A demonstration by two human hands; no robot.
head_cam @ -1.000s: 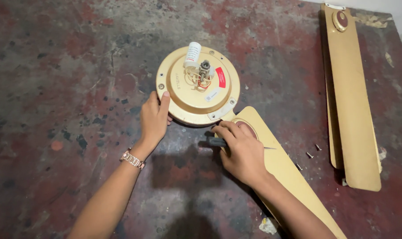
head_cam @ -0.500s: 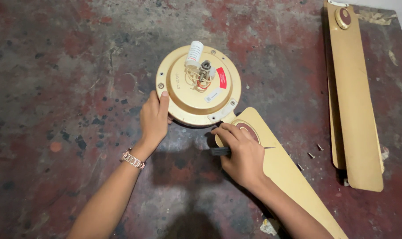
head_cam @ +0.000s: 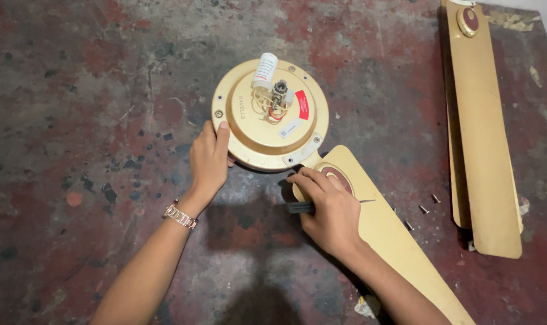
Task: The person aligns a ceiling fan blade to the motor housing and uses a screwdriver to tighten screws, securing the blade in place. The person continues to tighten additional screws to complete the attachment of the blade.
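Observation:
A round gold ceiling fan motor [head_cam: 255, 129] lies on the floor with a white capacitor and wires on top. My left hand [head_cam: 209, 161] grips its left rim, thumb on the top face. One gold fan blade [head_cam: 394, 241] reaches from the motor toward the lower right. My right hand [head_cam: 329, 210] rests on the blade's root, closed around a screwdriver [head_cam: 300, 207]; its dark handle sticks out left and the thin shaft tip shows to the right of the hand.
Two more gold blades [head_cam: 481, 132] lie stacked along the right side. Several small screws [head_cam: 424, 209] sit on the floor between them and the attached blade. The floor is worn red and grey concrete.
Almost nothing has moved. The view has shifted a little, and my right hand has crept slightly toward the motor along the blade root.

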